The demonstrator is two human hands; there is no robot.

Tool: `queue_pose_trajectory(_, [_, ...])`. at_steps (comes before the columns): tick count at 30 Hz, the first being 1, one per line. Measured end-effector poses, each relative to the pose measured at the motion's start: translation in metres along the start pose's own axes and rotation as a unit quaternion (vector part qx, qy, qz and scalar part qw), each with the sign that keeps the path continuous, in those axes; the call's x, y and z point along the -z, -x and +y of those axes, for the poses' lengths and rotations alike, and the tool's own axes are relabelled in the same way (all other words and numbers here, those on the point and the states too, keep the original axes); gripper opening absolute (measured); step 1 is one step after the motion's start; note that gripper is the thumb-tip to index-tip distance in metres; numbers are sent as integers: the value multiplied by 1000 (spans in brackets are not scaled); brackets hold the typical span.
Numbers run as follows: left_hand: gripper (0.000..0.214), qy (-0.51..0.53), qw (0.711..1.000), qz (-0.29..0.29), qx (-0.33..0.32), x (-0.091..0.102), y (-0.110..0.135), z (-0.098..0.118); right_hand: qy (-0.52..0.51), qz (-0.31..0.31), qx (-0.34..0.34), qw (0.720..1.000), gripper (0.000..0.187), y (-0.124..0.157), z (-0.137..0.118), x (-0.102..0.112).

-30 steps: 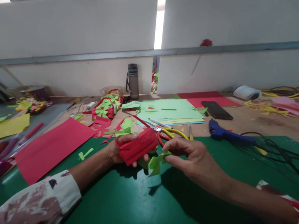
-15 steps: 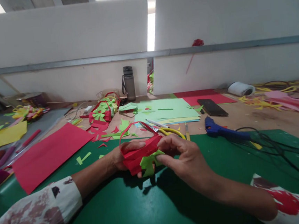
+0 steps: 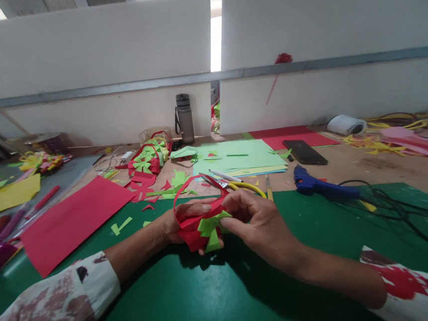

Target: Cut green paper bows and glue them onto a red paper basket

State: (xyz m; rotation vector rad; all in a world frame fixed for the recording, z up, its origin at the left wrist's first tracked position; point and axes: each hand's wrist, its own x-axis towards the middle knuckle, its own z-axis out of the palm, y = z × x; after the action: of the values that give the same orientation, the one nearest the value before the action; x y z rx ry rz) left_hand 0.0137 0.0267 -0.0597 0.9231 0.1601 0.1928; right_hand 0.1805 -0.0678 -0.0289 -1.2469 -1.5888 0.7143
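Observation:
A small red paper basket point(image 3: 192, 228) with a thin looped handle rests in my left hand point(image 3: 176, 222), whose fingers wrap round it from the left and below. Against its front lies a green paper bow or flower cutout point(image 3: 211, 229), with a tail hanging down. My right hand point(image 3: 260, 226) pinches this cutout's right edge between thumb and fingers. Just behind the basket, yellow-handled scissors point(image 3: 248, 185) lie on the table, partly covered by my right hand. The basket's underside is hidden.
A red sheet point(image 3: 77, 222) lies to the left on the green mat point(image 3: 166, 304). A blue glue gun point(image 3: 323, 186) with black cable is at right. Behind are light green sheets point(image 3: 239, 153), a phone point(image 3: 304, 152), a bottle point(image 3: 185, 120), finished red baskets point(image 3: 148, 161) and paper scraps.
The green cutout has turned and now lies flatter against the basket's front, showing more of its shape. Both hands keep their hold, and the view has shifted slightly.

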Motion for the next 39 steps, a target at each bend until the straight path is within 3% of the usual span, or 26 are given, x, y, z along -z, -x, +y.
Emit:
queue_pose_trajectory(19, [38,-11,1000,9,-11,1,-1,-4,84,-10,-5,996,13,-2,0,-1])
queue_pose_trajectory(27, [51,0,999,32,-8,-3,-1,-2,131,-2,7,991,19,-5,-2,-3])
queue_pose_trajectory(39, [50,0,999,30,-16,-3,-1,-3,141,0,5,990,20,-6,0,-3])
